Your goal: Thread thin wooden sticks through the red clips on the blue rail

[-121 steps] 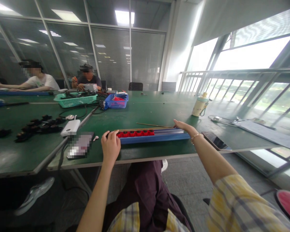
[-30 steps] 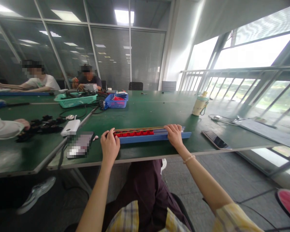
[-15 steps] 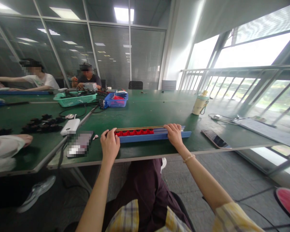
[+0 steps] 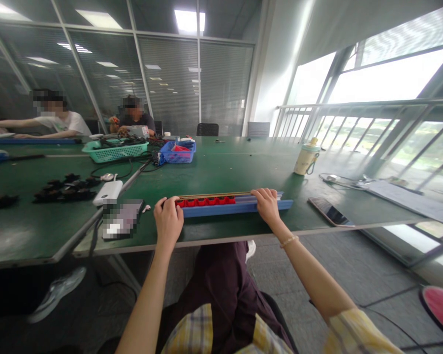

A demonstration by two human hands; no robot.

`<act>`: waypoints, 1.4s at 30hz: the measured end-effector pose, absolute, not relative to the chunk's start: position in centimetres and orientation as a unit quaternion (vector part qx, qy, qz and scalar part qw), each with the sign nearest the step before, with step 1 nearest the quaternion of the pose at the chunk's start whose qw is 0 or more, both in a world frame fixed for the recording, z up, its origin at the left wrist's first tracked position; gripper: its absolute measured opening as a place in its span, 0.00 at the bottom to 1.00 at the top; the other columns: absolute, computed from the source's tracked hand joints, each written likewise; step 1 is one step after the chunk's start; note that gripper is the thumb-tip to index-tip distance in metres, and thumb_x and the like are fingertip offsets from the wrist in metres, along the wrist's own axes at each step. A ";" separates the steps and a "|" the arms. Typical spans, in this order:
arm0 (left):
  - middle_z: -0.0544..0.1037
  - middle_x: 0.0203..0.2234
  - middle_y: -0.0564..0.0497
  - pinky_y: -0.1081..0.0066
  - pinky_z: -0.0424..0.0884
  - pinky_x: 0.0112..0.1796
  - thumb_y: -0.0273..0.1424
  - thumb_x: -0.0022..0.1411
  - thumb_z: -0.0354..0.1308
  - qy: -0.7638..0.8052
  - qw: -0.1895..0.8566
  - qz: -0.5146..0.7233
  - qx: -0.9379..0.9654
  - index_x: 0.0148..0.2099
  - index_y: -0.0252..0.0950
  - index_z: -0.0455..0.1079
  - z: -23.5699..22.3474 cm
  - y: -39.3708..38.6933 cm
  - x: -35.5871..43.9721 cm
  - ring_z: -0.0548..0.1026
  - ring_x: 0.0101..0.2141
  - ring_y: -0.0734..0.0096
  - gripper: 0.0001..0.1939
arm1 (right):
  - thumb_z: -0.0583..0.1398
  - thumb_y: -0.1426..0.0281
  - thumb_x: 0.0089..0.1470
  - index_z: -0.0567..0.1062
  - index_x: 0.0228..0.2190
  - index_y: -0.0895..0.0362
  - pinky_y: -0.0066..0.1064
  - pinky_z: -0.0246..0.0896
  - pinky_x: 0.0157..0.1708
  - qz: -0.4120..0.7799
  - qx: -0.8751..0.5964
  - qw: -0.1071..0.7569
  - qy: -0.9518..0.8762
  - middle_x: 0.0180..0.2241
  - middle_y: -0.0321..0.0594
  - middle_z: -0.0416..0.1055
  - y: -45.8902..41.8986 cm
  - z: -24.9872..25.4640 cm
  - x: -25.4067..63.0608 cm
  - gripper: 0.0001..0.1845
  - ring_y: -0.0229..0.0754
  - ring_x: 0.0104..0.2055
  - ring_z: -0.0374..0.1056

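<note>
Nr table edge: L hand (image 4: 169, 219), half closed, fingers curled over L end of blue channel (image 4: 217, 210), holding it. R hand (image 4: 267, 204), also half closed, fingers bent across channel top nr R end; cannot tell if it grips channel or rod. Channel lies lengthwise btwn hands on green table (image 4: 229, 174), parallel w/ edge approx. Inside, L portion: row of red blocks (image 4: 205, 201). Thin tan rod (image 4: 214, 197) runs along far side, btwn both hands. R of channel, apart: phone (image 4: 330, 211). L of L hand: blurred flat device (image 4: 127, 216), w/ white charger unit (image 4: 108, 192) just beyond; black parts (image 4: 64, 188) further L. Mid-table, R: cream bottle (image 4: 304, 160), upright. Further back, L: blue basket (image 4: 177, 155) beside green basket (image 4: 116, 153). Far side: two seated co-workers.
</note>
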State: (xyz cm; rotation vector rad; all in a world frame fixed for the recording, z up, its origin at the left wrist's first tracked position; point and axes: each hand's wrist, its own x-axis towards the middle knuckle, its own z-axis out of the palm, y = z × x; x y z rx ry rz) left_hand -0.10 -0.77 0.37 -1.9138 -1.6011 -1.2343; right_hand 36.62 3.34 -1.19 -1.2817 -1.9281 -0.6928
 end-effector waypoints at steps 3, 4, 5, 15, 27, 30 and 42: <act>0.77 0.47 0.44 0.53 0.61 0.55 0.29 0.65 0.48 -0.564 0.175 -0.439 -0.677 0.52 0.37 0.69 0.4 -0.8 -0.1 0.63 0.55 0.50 0.16 | 0.52 0.79 0.57 0.75 0.45 0.51 0.40 0.48 0.47 -0.270 -0.498 0.353 -0.745 0.40 0.42 0.74 3.4 -1.2 36.7 0.20 0.47 0.43 0.63; 0.77 0.47 0.44 0.53 0.61 0.55 0.29 0.65 0.48 -0.564 0.174 -0.440 -0.677 0.52 0.37 0.69 0.4 -0.8 -0.1 0.63 0.55 0.50 0.15 | 0.52 0.79 0.57 0.75 0.45 0.51 0.40 0.48 0.48 -0.269 -0.498 0.353 -0.745 0.40 0.43 0.74 3.4 -1.2 36.7 0.20 0.47 0.43 0.63; 0.77 0.46 0.44 0.53 0.61 0.55 0.29 0.65 0.48 -0.563 0.174 -0.440 -0.677 0.51 0.37 0.69 0.4 -0.8 -0.1 0.63 0.55 0.50 0.15 | 0.51 0.79 0.58 0.75 0.45 0.51 0.39 0.48 0.48 -0.267 -0.498 0.354 -0.745 0.40 0.43 0.74 3.4 -1.2 36.6 0.20 0.47 0.43 0.63; 0.77 0.45 0.43 0.53 0.61 0.56 0.28 0.65 0.48 -0.559 0.164 -0.446 -0.680 0.48 0.36 0.70 0.3 -0.6 -0.3 0.63 0.56 0.51 0.13 | 0.51 0.70 0.64 0.71 0.41 0.56 0.37 0.51 0.49 -0.209 -0.494 0.405 -0.740 0.39 0.44 0.72 2.6 -0.4 35.9 0.10 0.46 0.43 0.64; 0.78 0.44 0.44 0.54 0.62 0.56 0.29 0.66 0.48 -0.557 0.185 -0.443 -0.678 0.48 0.36 0.70 0.3 -0.5 -0.2 0.64 0.55 0.51 0.12 | 0.55 0.67 0.63 0.74 0.37 0.55 0.38 0.54 0.48 -0.266 -0.480 0.402 -0.733 0.39 0.44 0.71 3.0 -0.7 36.2 0.08 0.47 0.44 0.63; 0.78 0.44 0.44 0.54 0.63 0.56 0.29 0.66 0.49 -0.554 0.189 -0.444 -0.678 0.48 0.36 0.70 0.2 -0.5 -0.2 0.64 0.54 0.51 0.12 | 0.56 0.67 0.63 0.73 0.38 0.56 0.39 0.55 0.47 -0.270 -0.477 0.410 -0.729 0.39 0.45 0.70 3.1 -0.8 36.3 0.07 0.47 0.44 0.63; 0.78 0.44 0.43 0.52 0.63 0.55 0.29 0.65 0.48 -0.553 0.183 -0.450 -0.677 0.47 0.35 0.70 0.3 -0.4 -0.1 0.64 0.54 0.50 0.12 | 0.55 0.63 0.62 0.75 0.38 0.55 0.39 0.55 0.46 -0.245 -0.499 0.405 -0.726 0.41 0.46 0.68 2.8 -0.7 36.3 0.11 0.47 0.43 0.62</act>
